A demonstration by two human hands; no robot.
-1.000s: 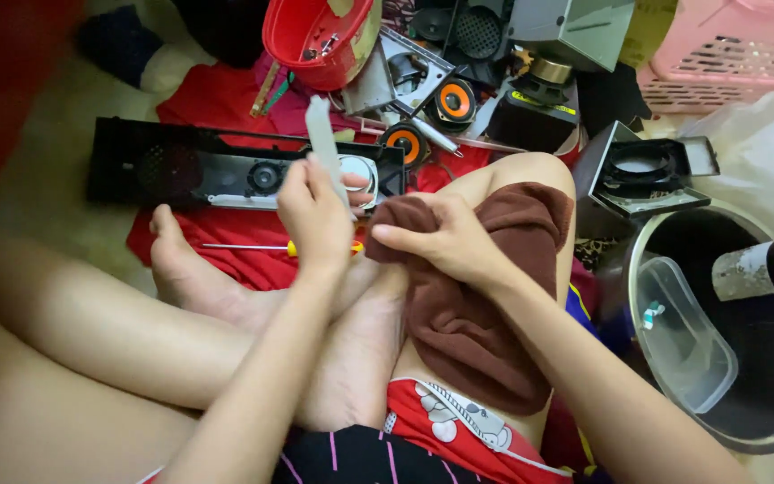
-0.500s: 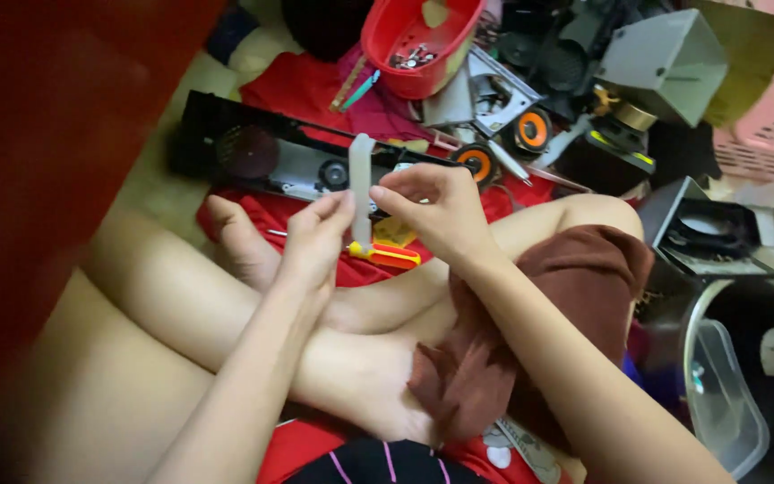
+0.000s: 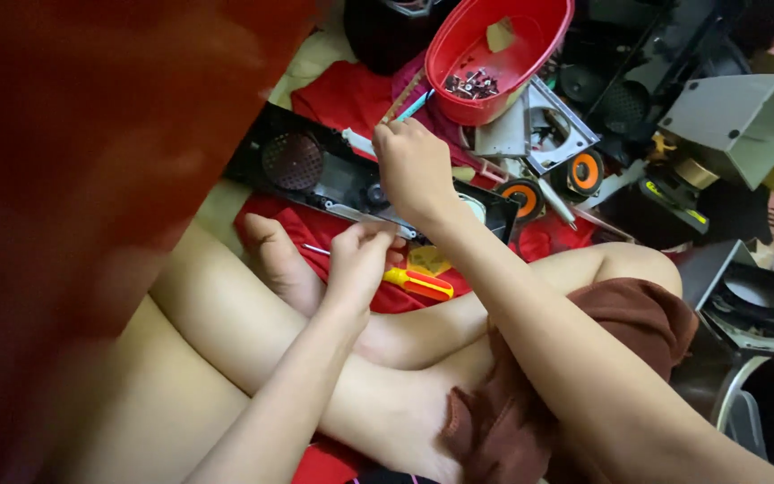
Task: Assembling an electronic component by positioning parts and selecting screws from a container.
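Floor: red cloth (image 3: 342, 94) under scattered black panel (image 3: 333, 170), red bowl (image 3: 494, 54), yellow screwdriver (image 3: 418, 283).
Left hand (image 3: 357, 260): fingers curled near the screwdriver; grip cannot be told.
Right hand (image 3: 414, 166): fingers closed over the panel.

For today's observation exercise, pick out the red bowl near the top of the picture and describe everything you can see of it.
The red bowl looks like smooth plastic, round and deep, its upper rim cut off by the picture's edge. It sits tilted toward the camera among dismantled parts, above the black speaker panel. Inside lie a heap of small dark screws and a pale yellowish scrap. The right hand is just below it, apparently not touching it.
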